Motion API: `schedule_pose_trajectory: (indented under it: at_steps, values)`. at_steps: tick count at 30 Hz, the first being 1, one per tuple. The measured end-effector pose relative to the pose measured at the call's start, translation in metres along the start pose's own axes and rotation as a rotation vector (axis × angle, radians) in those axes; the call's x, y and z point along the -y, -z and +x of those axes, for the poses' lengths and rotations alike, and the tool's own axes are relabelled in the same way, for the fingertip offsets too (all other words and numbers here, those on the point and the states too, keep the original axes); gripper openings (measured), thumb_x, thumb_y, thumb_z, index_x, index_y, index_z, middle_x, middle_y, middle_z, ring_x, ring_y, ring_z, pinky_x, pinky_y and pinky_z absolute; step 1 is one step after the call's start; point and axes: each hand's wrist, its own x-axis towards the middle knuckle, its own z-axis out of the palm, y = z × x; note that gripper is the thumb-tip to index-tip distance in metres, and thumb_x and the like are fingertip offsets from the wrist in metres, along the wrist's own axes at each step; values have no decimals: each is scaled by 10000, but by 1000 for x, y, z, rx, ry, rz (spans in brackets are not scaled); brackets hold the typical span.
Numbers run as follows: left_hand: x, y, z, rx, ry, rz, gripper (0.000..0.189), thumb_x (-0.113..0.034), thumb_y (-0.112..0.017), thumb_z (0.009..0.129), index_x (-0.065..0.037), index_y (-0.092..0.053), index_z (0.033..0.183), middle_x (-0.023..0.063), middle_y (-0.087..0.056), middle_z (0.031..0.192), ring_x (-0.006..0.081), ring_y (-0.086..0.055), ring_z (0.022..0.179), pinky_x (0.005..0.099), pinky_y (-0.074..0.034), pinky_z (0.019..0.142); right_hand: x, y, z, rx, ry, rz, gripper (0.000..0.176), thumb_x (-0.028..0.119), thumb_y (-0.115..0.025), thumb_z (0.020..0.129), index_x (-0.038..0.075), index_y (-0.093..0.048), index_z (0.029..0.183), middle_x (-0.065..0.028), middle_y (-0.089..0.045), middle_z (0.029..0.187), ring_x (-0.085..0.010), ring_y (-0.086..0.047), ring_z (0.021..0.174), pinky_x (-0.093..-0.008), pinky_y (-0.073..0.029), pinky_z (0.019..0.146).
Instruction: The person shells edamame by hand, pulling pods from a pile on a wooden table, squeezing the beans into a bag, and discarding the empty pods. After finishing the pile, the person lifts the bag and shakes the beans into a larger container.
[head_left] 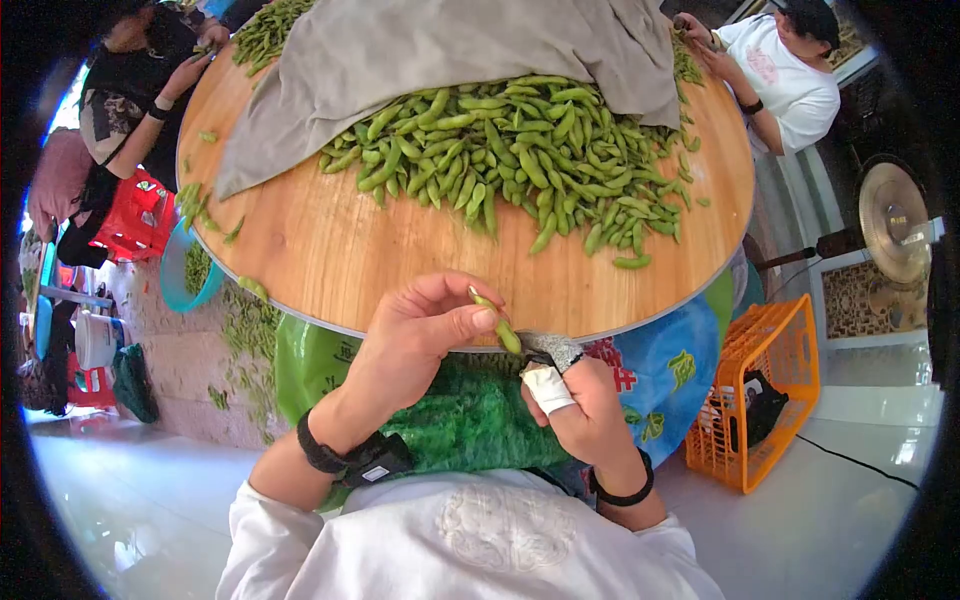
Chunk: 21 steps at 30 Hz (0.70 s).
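Note:
Between the thumb and forefinger of my left hand (415, 340) is a single green pod (508, 335), tilted, near the table's front edge. My right hand (580, 400) is closed beside the pod's lower end, around a small dark tool (540, 345) that shows only in part. White tape and a grey wrap cover some of its fingers. Beyond my hands, a large heap of green pods (500, 150) lies on the round wooden table (330, 260), partly under a grey cloth (450, 45).
An orange crate (750, 400) stands at the right, near a fan (893, 222). At the left are a turquoise basin (190, 268), a red crate (138, 215) and scattered pods on the floor. One person (125, 110) is at the upper left, another (790, 80) at the upper right.

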Motion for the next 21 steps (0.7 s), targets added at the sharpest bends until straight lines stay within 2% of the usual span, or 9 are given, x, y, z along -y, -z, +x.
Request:
schedule_pose_trajectory:
  at_steps: [4, 6, 9, 11, 14, 17, 21]
  values:
    - [2, -1, 0, -22, -21, 85, 131, -56, -647, 796, -20, -613, 917, 26, -624, 851, 85, -571, 798, 228, -451, 733, 8, 0, 1, 71, 14, 113, 129, 101, -510, 822, -9, -542, 880, -165, -539, 682, -338, -532, 626, -376, -418, 581]
    - [2, -2, 0, -34, -84, 180, 122, -33, -650, 789, -15, -613, 904, 16, -622, 821, 75, -574, 751, 209, -457, 696, 8, -2, 2, 74, -1, 150, 126, 94, -509, 821, -11, -543, 882, -169, -541, 693, -344, -530, 631, -370, -422, 584]
    - [1, -6, -1, -51, -130, 228, 121, -20, -646, 791, -11, -604, 904, 12, -619, 805, 72, -576, 715, 195, -461, 662, 10, -5, 2, 16, 21, 84, 148, 93, -516, 819, -20, -542, 911, -182, -551, 711, -376, -534, 656, -381, -427, 596]
    - [-1, -10, -4, -65, -149, 264, 122, -15, -644, 793, -9, -599, 906, 15, -619, 803, 72, -577, 713, 195, -463, 659, 14, -5, 2, -37, 114, -14, 173, 88, -522, 822, -36, -533, 942, -201, -560, 728, -393, -545, 691, -405, -430, 611]
    - [-1, -9, -5, -71, -149, 283, 130, -8, -642, 794, -8, -590, 914, 17, -617, 800, 72, -578, 719, 198, -468, 659, 6, -4, -1, -3, 164, -135, 188, 84, -522, 827, -52, -521, 957, -219, -567, 750, -408, -549, 718, -426, -431, 623]
    - [-1, -10, -6, -51, -142, 280, 136, 2, -640, 791, -8, -590, 917, 19, -615, 806, 74, -578, 733, 202, -472, 666, 9, -8, 1, -74, 176, -110, 169, 71, -515, 826, -41, -526, 951, -221, -571, 755, -419, -544, 713, -415, -432, 606]
    - [-3, -12, -8, 10, -214, 352, 133, 39, -639, 756, -1, -598, 876, 46, -601, 816, 103, -554, 786, 225, -448, 710, 10, -5, 4, -95, 105, -80, 152, 74, -520, 831, -23, -530, 947, -195, -563, 721, -372, -553, 651, -380, -427, 571]
